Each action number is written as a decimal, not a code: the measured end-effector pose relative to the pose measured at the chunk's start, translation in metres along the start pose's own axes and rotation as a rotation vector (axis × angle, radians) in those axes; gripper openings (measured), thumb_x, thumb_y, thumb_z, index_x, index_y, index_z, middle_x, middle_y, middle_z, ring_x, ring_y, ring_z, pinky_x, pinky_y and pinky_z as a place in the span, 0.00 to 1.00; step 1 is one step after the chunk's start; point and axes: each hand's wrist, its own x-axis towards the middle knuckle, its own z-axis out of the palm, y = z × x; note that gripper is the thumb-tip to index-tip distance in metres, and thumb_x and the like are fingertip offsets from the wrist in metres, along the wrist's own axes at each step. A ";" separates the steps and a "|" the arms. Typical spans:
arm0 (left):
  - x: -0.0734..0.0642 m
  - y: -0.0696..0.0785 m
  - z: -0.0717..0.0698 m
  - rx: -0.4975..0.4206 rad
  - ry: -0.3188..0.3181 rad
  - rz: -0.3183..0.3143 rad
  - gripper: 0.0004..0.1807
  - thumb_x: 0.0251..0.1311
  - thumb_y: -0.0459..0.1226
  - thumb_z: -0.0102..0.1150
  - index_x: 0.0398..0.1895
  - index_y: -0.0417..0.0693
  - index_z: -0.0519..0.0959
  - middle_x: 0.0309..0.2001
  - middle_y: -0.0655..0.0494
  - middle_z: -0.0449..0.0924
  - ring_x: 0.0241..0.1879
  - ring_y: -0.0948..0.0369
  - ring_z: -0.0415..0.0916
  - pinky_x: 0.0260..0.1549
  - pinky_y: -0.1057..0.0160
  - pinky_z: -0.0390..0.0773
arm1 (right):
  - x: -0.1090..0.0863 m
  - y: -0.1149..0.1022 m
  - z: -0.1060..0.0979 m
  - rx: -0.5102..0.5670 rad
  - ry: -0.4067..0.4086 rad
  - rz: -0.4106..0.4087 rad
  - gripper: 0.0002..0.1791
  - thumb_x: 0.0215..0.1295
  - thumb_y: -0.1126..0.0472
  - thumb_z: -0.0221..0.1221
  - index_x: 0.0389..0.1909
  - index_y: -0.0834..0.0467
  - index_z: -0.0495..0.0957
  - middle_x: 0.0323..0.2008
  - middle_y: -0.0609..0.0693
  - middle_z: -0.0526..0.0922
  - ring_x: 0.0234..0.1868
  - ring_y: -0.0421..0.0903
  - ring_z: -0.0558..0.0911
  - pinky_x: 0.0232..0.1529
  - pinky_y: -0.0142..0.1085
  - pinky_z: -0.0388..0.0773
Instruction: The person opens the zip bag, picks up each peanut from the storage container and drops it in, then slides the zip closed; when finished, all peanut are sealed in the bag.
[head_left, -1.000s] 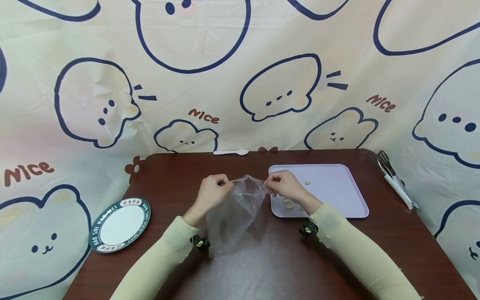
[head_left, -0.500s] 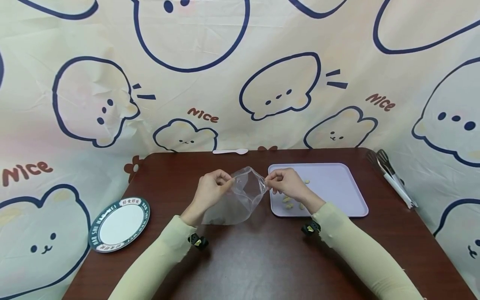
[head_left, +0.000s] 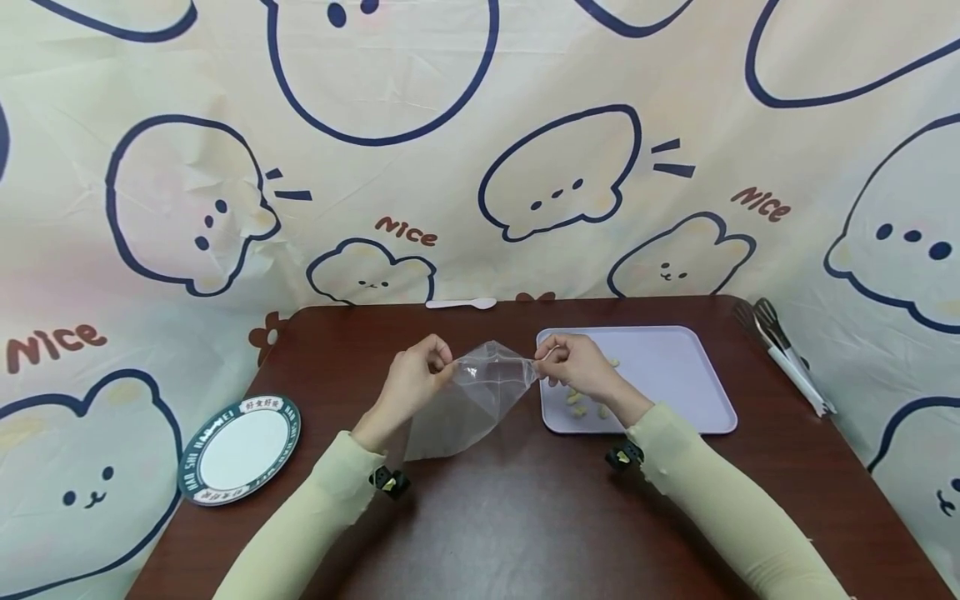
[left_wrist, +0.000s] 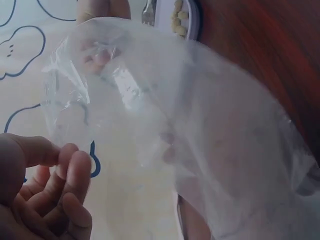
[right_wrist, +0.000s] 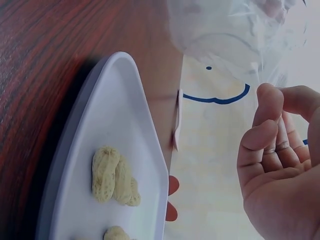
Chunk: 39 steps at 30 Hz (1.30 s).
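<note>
A clear plastic bag [head_left: 472, 400] is stretched between both hands above the table, its mouth edge toward the back and its body sagging to the left. My left hand [head_left: 408, 379] pinches one side of the mouth between thumb and fingers; the left wrist view shows the see-through film [left_wrist: 225, 130] beside the fingertips. On the opposite side, my right hand [head_left: 581, 367] pinches the other corner, over the left part of a pale lilac tray [head_left: 667, 375]. Several unshelled peanuts [right_wrist: 105, 175] lie on that tray, partly covered by the right hand in the head view.
A green-rimmed white plate [head_left: 243, 450] sits at the table's left edge. A white plastic spoon [head_left: 461, 304] lies along the back edge. At the right edge are kitchen utensils with white handles [head_left: 798, 383]. A printed cloth [head_left: 465, 183] hangs behind the brown table [head_left: 525, 517].
The bag's lower end has swung up and left from its earlier hanging position. Its mouth gaped at half a second ago and is now pulled straighter, with the left hand slightly farther left.
</note>
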 end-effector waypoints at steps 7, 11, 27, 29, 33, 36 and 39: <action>-0.001 0.004 0.005 0.110 0.037 0.106 0.07 0.58 0.33 0.65 0.29 0.52 0.75 0.27 0.58 0.81 0.25 0.63 0.77 0.29 0.61 0.76 | -0.001 -0.003 0.005 0.021 -0.015 -0.001 0.08 0.63 0.57 0.66 0.38 0.56 0.79 0.26 0.60 0.86 0.28 0.64 0.82 0.23 0.32 0.73; 0.000 0.006 0.008 0.083 0.017 0.147 0.07 0.57 0.28 0.61 0.30 0.50 0.79 0.33 0.55 0.83 0.32 0.61 0.83 0.32 0.61 0.80 | 0.000 -0.005 0.009 0.041 -0.028 -0.008 0.07 0.63 0.59 0.66 0.37 0.57 0.79 0.23 0.56 0.84 0.28 0.66 0.81 0.22 0.32 0.72; -0.001 0.024 0.025 0.045 -0.166 0.171 0.14 0.61 0.28 0.59 0.47 0.49 0.86 0.46 0.51 0.80 0.37 0.60 0.79 0.36 0.61 0.78 | -0.003 -0.012 0.020 0.061 -0.061 -0.043 0.05 0.66 0.61 0.63 0.40 0.57 0.80 0.29 0.66 0.85 0.30 0.69 0.82 0.23 0.31 0.73; -0.001 0.025 0.027 0.055 -0.184 0.182 0.15 0.61 0.28 0.58 0.47 0.51 0.86 0.48 0.50 0.79 0.32 0.62 0.75 0.31 0.63 0.75 | -0.003 -0.013 0.020 0.056 -0.062 -0.050 0.06 0.66 0.61 0.63 0.41 0.57 0.80 0.27 0.61 0.86 0.30 0.69 0.82 0.24 0.32 0.73; -0.001 0.028 0.030 0.059 -0.213 0.158 0.21 0.60 0.26 0.53 0.52 0.50 0.85 0.49 0.49 0.80 0.21 0.66 0.64 0.19 0.69 0.65 | -0.004 -0.014 0.020 0.056 -0.064 -0.053 0.06 0.66 0.61 0.63 0.41 0.57 0.81 0.24 0.53 0.85 0.29 0.66 0.82 0.24 0.32 0.74; -0.001 0.028 0.031 0.065 -0.218 0.138 0.22 0.59 0.25 0.50 0.52 0.48 0.85 0.45 0.48 0.81 0.18 0.65 0.62 0.15 0.69 0.63 | -0.004 -0.014 0.020 0.054 -0.067 -0.045 0.06 0.66 0.60 0.63 0.42 0.56 0.81 0.24 0.52 0.85 0.28 0.64 0.83 0.24 0.32 0.74; -0.001 0.028 0.033 0.103 -0.202 0.128 0.19 0.60 0.28 0.55 0.51 0.50 0.85 0.39 0.52 0.80 0.23 0.66 0.67 0.21 0.68 0.68 | -0.004 -0.013 0.020 0.055 -0.068 -0.037 0.07 0.66 0.60 0.63 0.42 0.57 0.82 0.25 0.55 0.85 0.28 0.63 0.83 0.24 0.32 0.74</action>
